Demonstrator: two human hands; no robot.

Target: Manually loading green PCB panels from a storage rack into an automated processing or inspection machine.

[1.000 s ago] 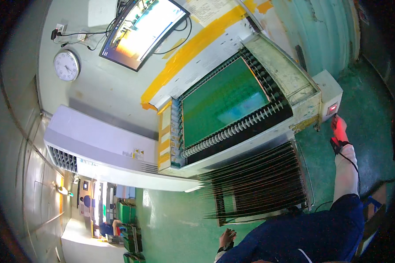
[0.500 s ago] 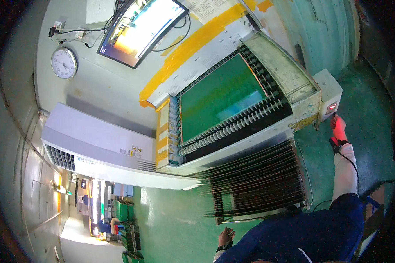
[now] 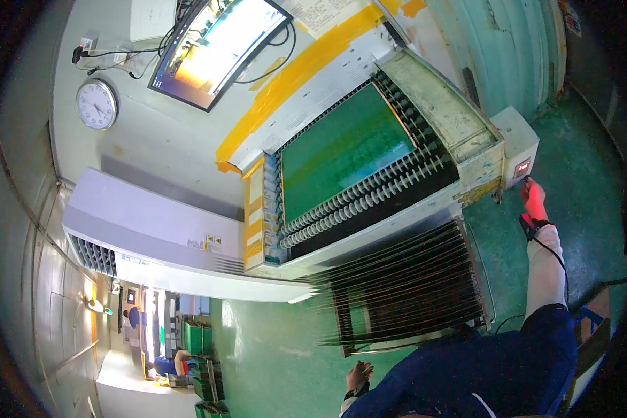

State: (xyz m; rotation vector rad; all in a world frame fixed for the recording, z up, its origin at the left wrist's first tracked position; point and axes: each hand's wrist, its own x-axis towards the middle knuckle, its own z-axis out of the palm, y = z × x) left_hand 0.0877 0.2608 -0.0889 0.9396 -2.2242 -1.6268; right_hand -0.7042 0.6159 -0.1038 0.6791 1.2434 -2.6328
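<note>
At the lower right of a white control box (image 3: 520,143), my right hand (image 3: 533,200) has its fingers drawn together by a small dark part under the red-lit display (image 3: 522,167). What the fingertips grip is too small to make out. Red light falls on this hand, and a dark band with a cable circles its wrist. My left hand (image 3: 359,376) hangs low with loose, slightly spread fingers, holding nothing, near a dark rack (image 3: 411,285) of thin parallel rods. A green flat panel (image 3: 348,153) lies on the rollers (image 3: 369,203) of the conveyor machine between wall and rack.
A long white casing (image 3: 153,216) with a vent adjoins the machine's left side. Above are a monitor (image 3: 216,52) with hanging cables and a round wall clock (image 3: 97,104). Green crates (image 3: 198,337) and a co-worker (image 3: 166,366) appear farther back at lower left. Green floor (image 3: 265,348) surrounds the rack.
The view has shifted slightly. My right hand stays at the control box, its fingertips close to the display's lower edge. The pale reflection on the green panel has dimmed.
</note>
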